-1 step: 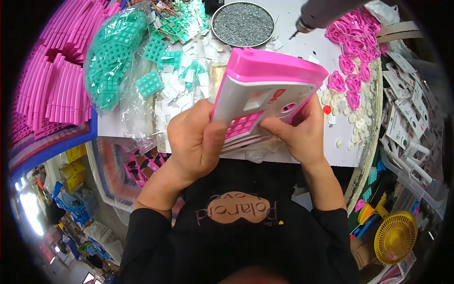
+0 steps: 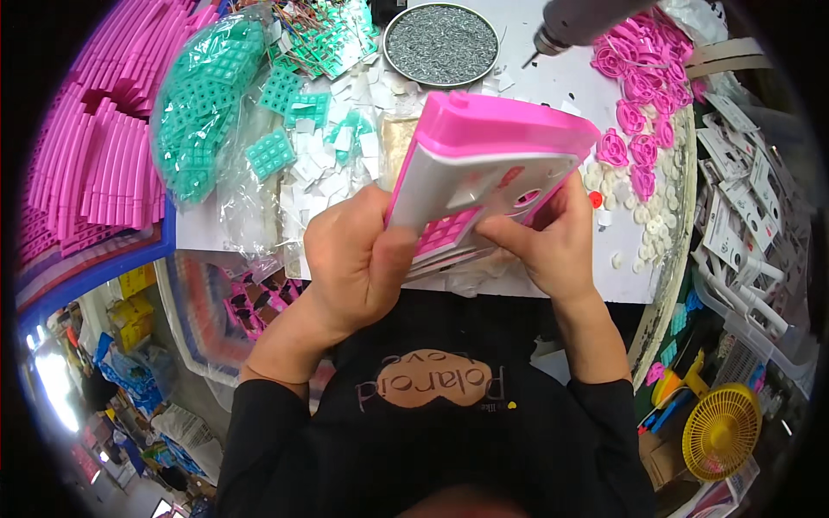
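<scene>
Head view: a pink-and-white casing is up between both hands over the near edge of the table, tilted, its pink end toward the far side; whether its lower edge touches anything I can't tell from my distant seat. What has just changed is slight: the casing has tipped a little, so its white face now looks narrower to me, while both hands stay where they were. For the work, I read that as a small adjustment of angle, with nothing fitted or taken off.

The left hand is clenched around the casing's left side, its thumb on the near side. The right hand grips the opposite side, thumb laid over the face near a pink grid (its other fingers are mostly hidden from me).

Just beyond lies a round dish of small metal pieces, and to its right a grey power tool points down, touched by neither hand. Left of the casing I see white scraps, green keypads and a bagged heap of them; to the right, pink looped parts and white discs. Farther left, long pink parts stand stacked.
</scene>
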A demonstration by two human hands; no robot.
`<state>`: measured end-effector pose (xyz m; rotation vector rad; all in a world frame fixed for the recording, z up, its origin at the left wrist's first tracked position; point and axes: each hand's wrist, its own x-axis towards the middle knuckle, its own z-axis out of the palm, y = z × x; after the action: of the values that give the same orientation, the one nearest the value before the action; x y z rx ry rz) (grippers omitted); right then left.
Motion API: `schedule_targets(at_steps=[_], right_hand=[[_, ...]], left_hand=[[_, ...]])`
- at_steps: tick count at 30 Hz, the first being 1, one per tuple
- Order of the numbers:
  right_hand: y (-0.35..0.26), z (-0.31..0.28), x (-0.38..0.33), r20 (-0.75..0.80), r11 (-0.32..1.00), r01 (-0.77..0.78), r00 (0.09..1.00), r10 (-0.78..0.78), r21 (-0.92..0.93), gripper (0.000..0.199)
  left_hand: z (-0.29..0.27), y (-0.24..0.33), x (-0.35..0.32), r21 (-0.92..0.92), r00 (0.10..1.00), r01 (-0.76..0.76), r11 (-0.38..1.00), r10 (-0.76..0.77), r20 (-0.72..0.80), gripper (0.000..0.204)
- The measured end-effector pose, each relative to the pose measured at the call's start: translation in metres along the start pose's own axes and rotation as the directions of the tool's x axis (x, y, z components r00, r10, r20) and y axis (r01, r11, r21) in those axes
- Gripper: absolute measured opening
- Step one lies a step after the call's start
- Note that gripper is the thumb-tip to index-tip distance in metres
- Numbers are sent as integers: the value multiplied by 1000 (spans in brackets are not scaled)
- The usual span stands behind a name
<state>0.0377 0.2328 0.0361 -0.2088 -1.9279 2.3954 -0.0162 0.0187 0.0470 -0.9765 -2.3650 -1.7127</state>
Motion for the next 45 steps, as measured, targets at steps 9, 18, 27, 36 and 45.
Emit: schedule_targets(at_steps=[9, 18, 27, 36, 45], right_hand=[[-18, -59, 38, 480, 204, 665, 686, -546, -719, 37], [40, -59, -1, 542, 233, 634, 762, -355, -737, 45], [21, -57, -3, 578, 125, 590, 807, -119, -798, 62], [-2, -37, -9, 502, 108, 491, 833, 232, -864, 93], [1, -117, 18, 237, 387, 286, 957, -169, -877, 36]], left_hand=[[-44, -33, 50, 172, 853, -453, 875, 368, 371, 34], [-34, -74, -1, 212, 834, -383, 899, 237, 498, 46], [-28, -75, 5, 225, 863, -317, 921, 182, 472, 44], [-18, -55, 10, 266, 837, -345, 900, 166, 522, 42], [15, -43, -8, 330, 767, -339, 881, 55, 639, 47]])
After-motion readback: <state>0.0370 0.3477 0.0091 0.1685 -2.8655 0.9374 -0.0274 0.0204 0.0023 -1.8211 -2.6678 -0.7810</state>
